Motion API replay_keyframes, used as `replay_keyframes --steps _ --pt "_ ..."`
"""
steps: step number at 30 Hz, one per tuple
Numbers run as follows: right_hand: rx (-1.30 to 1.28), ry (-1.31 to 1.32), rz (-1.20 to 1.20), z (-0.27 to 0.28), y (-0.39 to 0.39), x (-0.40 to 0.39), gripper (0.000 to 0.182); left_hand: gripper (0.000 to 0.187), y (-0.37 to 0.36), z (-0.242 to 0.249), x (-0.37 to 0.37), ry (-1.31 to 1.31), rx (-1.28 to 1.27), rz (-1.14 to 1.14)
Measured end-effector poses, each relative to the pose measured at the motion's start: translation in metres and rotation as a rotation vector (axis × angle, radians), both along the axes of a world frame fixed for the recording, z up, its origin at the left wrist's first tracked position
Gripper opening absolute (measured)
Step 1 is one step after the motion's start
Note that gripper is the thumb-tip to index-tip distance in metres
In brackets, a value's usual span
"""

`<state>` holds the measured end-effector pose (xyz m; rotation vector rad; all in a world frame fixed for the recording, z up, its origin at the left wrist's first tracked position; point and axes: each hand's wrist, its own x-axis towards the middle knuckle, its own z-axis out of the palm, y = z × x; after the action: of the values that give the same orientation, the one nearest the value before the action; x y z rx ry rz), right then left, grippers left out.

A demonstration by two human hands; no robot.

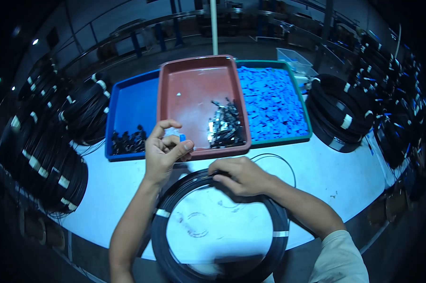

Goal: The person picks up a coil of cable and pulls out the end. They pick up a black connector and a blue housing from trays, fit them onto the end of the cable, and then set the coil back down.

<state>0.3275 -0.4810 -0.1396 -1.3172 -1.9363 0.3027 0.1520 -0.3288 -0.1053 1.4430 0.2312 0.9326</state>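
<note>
My left hand [163, 153] is raised in front of the trays, a small blue plastic piece [182, 137] pinched at its thumb. The kind of piece is too small to tell. My right hand [241, 176] is closed over the far rim of a coil of black cable [160, 236], its fingers wrapped around the strands. White tape bands [163, 213] bind the coil, which lies at the table's near edge. A loose cable end [288, 165] loops out behind my right hand.
A red-brown tray [198, 87] holds small dark and shiny parts; a blue tray [135, 99] holds black parts. Many blue pieces fill a green tray [274, 104]. Stacks of cable coils [43, 165] stand left, with more coils [340, 111] right, on the white table [326, 179].
</note>
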Motion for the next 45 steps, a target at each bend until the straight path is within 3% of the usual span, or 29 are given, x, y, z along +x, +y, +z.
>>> replay_keyframes --steps 3,6,10,16,23,29,39,45 --pt "0.033 0.001 -0.041 0.001 -0.001 -0.002 0.019 0.034 0.024 -0.043 -0.015 0.051 -0.039 0.026" --pt "0.073 -0.014 -0.054 0.003 -0.001 -0.002 0.02 0.023 0.029 -0.055 -0.023 0.121 -0.061 -0.038" --pt "0.062 -0.014 -0.063 0.008 -0.002 -0.005 0.027 0.024 0.03 -0.069 -0.026 0.073 -0.023 -0.053" --pt "0.062 -0.019 -0.06 0.009 -0.004 -0.004 0.035 0.025 0.011 -0.051 -0.03 0.182 0.081 -0.157" --pt "0.094 -0.032 0.021 0.006 -0.003 -0.004 0.04 0.013 -0.006 -0.036 -0.032 0.17 0.463 -0.025" --pt "0.104 -0.049 0.04 0.005 -0.004 -0.005 0.042 0.01 -0.014 -0.04 -0.028 0.075 0.598 0.125" --pt "0.127 -0.095 0.076 0.007 -0.008 -0.008 0.04 0.011 -0.021 -0.037 -0.028 -0.022 0.638 0.073" --pt "0.011 -0.044 0.015 0.008 -0.008 -0.007 0.04 0.014 -0.017 -0.037 -0.032 0.109 0.578 0.067"
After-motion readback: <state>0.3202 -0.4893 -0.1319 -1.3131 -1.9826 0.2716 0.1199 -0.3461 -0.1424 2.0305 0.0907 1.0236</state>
